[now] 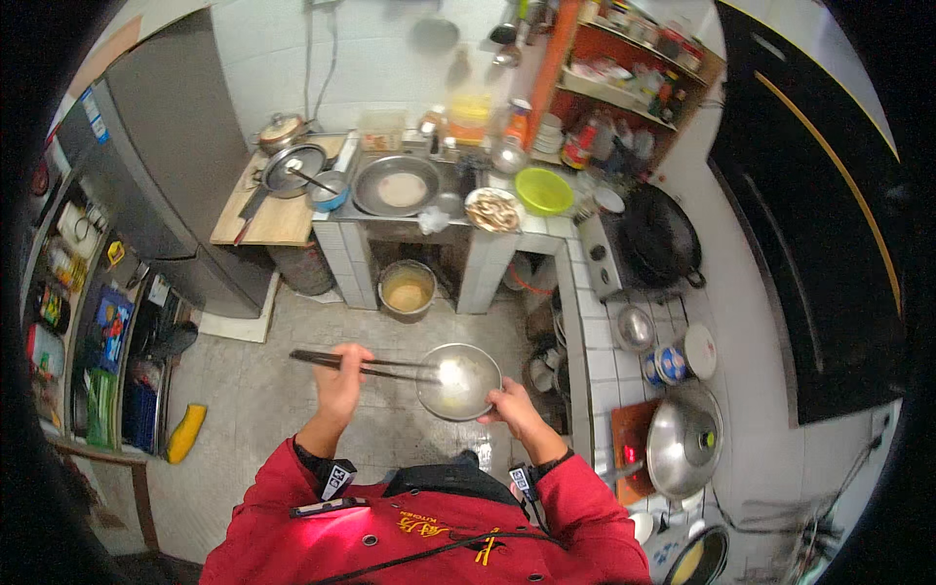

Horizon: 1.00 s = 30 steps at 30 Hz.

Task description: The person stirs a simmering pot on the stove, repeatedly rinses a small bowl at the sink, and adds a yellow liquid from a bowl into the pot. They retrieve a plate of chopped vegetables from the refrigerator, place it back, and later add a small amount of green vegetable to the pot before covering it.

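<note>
In my left hand [342,380] is a pair of dark chopsticks [391,368], held level. Their tips reach over the inside of a round metal bowl [459,395]. My right hand [510,401] grips the bowl by its right rim, with the thumb over the edge. The bowl is tilted so its inside faces me. A bright reflection sits in its middle, and a small yellowish trace shows low on the inner wall. Both hands are above the tiled floor [292,409], in front of my red top.
Ahead stands a tiled counter with a large metal basin [398,186], a plate of sliced food [495,210] and a green bowl [545,191]. To the right are a black wok [654,238] and a lidded pan [684,442]. A bucket [407,292] and a yellow squash [186,433] stand on the floor.
</note>
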Motion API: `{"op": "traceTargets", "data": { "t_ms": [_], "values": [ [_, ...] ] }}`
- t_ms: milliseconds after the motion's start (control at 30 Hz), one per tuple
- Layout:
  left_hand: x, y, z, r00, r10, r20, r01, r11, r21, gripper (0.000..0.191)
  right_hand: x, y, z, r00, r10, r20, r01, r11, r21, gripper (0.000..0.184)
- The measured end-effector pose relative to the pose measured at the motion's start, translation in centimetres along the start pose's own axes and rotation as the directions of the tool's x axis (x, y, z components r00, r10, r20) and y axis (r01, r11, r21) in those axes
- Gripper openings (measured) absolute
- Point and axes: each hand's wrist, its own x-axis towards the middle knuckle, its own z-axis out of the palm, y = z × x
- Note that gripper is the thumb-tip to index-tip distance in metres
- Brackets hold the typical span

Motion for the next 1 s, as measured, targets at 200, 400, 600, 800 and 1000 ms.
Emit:
{"op": "traceTargets", "data": {
  "t_ms": [200,400,600,800,1000],
  "values": [
    [10.4,-3.3,-3.2,0.895,0.442,-0.054,-0.41,0.865,0.288,0.027,15.1,-5.8,4.8,1.0,-0.03,-0.01,0.029,0.999,-0.042,0.046],
    [25.8,-10.0,0.9,0.993,-0.091,0.072,0.047,0.882,0.468,0.032,32.5,-12.9,6.4,0.963,-0.098,0.253,0.095,0.995,0.023,0.045],
    [44.0,-15.9,7.0,0.704,-0.613,0.358,0.706,0.657,-0.263,0.041,49.7,-20.9,5.6,0.928,-0.142,0.345,0.193,0.974,-0.12,0.043],
    [54.7,-20.1,11.0,0.801,-0.521,0.295,0.598,0.717,-0.357,0.025,62.3,-30.6,2.8,0.882,-0.304,0.361,0.46,0.725,-0.513,0.059],
    [60.6,-23.0,13.5,0.68,-0.659,0.322,0.731,0.572,-0.372,0.028,74.0,-34.7,1.2,0.895,-0.301,0.328,0.339,-0.018,-0.941,0.073]
  ]
}}
